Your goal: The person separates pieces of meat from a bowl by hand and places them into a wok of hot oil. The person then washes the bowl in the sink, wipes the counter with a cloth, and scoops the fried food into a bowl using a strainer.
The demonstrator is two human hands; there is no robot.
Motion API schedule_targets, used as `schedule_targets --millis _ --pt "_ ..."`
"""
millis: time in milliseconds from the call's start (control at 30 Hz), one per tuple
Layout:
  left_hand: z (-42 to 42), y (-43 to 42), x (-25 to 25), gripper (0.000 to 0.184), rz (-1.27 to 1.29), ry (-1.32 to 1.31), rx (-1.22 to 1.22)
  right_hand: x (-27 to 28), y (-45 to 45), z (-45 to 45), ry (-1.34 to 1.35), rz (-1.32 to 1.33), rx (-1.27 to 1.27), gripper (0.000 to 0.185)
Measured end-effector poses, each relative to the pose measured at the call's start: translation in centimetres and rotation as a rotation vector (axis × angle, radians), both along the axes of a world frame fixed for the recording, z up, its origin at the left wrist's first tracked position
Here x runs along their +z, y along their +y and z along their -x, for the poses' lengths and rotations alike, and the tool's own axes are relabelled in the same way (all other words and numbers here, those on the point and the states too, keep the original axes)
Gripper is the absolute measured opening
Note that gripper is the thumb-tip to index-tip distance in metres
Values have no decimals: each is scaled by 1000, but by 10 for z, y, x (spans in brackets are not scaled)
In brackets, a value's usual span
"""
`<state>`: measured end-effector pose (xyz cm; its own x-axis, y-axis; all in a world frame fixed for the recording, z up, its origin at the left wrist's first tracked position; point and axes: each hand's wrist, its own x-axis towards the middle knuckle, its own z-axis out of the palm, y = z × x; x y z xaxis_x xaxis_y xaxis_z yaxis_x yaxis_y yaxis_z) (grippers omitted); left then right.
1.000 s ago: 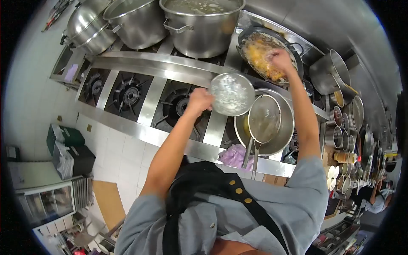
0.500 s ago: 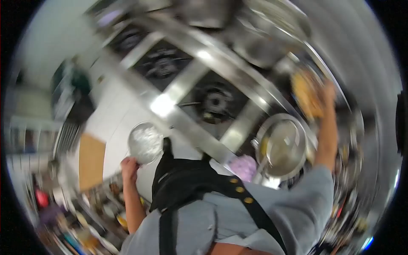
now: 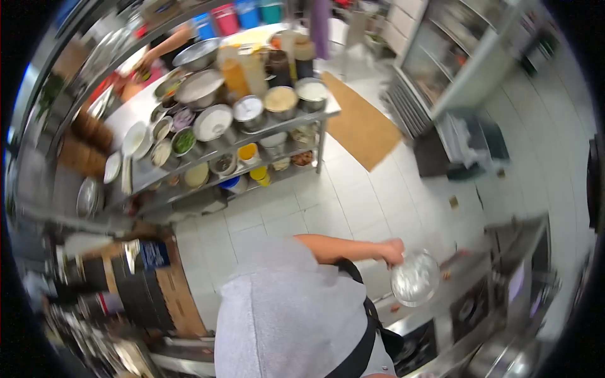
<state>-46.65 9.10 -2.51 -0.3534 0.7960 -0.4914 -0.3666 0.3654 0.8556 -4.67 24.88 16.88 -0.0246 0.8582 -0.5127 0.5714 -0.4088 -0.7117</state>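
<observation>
Metal bowl (image 3: 414,278), one: held out at the end of the arm, at the lower right; contents pale and shiny, too blurred to identify. In view it overlaps the edge of the stove.

Left hand (image 3: 392,252), one: fingers closed on the bowl's rim, bare forearm stretched from a grey sleeve (image 3: 277,286). Right hand: outside the view, so its state cannot be told.

Stove (image 3: 435,321): two burners visible, one (image 3: 469,309) just beyond the bowl, one (image 3: 417,345) below it. Lilac cloth-like item (image 3: 517,281), one, to the right of the burners.

Floor: white tiles (image 3: 353,211); brown sheet (image 3: 359,126), one, lying flat. Bins, two, side by side: one dark (image 3: 433,157), one green (image 3: 498,140), with clear plastic draped between them.

Fridge (image 3: 454,82), one, glass-fronted, behind the bins.

Prep table (image 3: 332,107), one, well apart from the bowl. Along its front edge, three tubs at the right-hand end: two white (image 3: 312,91) (image 3: 249,109), one beige (image 3: 280,99) between them. Further left, one container of chopped greens (image 3: 184,142). Yellow cup (image 3: 260,175), one, on the shelf below. Coloured containers at the back, four: two blue (image 3: 205,26) (image 3: 247,14), one pink (image 3: 225,19), one green (image 3: 271,12).

Co-worker's hand (image 3: 146,61), one, across the table.
</observation>
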Motion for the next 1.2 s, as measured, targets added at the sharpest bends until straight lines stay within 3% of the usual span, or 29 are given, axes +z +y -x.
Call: schedule_targets --millis 33,67,133,200,233,333,367,400,433,467,533,600,733,867,1067,1200 --pt "6 18 1 10 -119 -58 74 -25 -22 56 117 -599 657 34" --pt "19 43 -4 9 -120 -69 20 -27 4 104 281 -59 364 32" --pt "42 85 10 10 -62 33 -52 -66 57 165 496 48 691 32" --pt "55 126 15 11 -108 70 -3 -100 97 211 482 -236 967 40" --pt "64 146 19 13 -102 112 -10 -113 125 230 494 -183 978 53" --pt "90 226 -24 14 -131 186 -85 -166 211 260 413 -565 992 60" --pt "104 249 -31 14 -112 179 -119 -156 245 291 608 -749 1250 34" --pt "122 270 -37 16 -93 172 -154 -134 243 321 708 -266 851 30" --pt "142 292 -39 19 -75 166 -190 -112 242 353 898 92 268 26" --pt "161 316 -47 16 -61 135 -186 -106 282 367 1181 282 278 21" --pt "195 373 -63 10 -32 72 -177 -91 352 398 1069 69 205 19" --pt "218 444 14 8 -91 -42 -67 -88 434 407 1122 25 185 19" --pt "258 598 26 9 -91 -18 -128 -68 549 405 1144 -46 -5 21" --pt "232 744 65 9 -139 114 -277 -43 587 367 1186 -147 -136 22" --pt "153 1042 60 10 -247 25 -648 -43 649 351 1167 -404 -483 19" --pt "64 1225 53 10 -148 376 -905 -38 700 363 1109 -545 -773 15"
